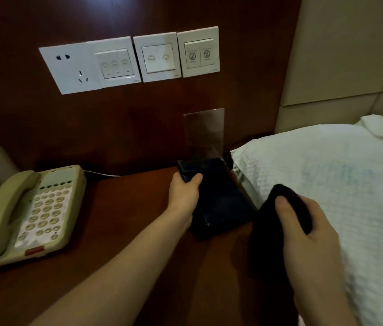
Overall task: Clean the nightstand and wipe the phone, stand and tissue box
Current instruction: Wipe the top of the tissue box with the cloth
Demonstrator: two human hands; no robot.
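A dark, flat tissue box (221, 203) lies on the brown wooden nightstand (124, 208) near its right edge. My left hand (184, 191) grips the box's far left corner, thumb on top. My right hand (308, 227) holds a bunched black cloth (270, 231) just right of the box, at the nightstand's edge. A clear acrylic stand (205, 132) rises upright behind the box against the wall panel. The beige corded phone (28, 217) sits at the nightstand's left side, handset in its cradle.
A white quilted bed cover (338, 184) borders the nightstand on the right. White socket and switch plates (129, 60) are mounted on the dark wood wall panel. A thin white cable (101, 174) runs behind the phone along the wall.
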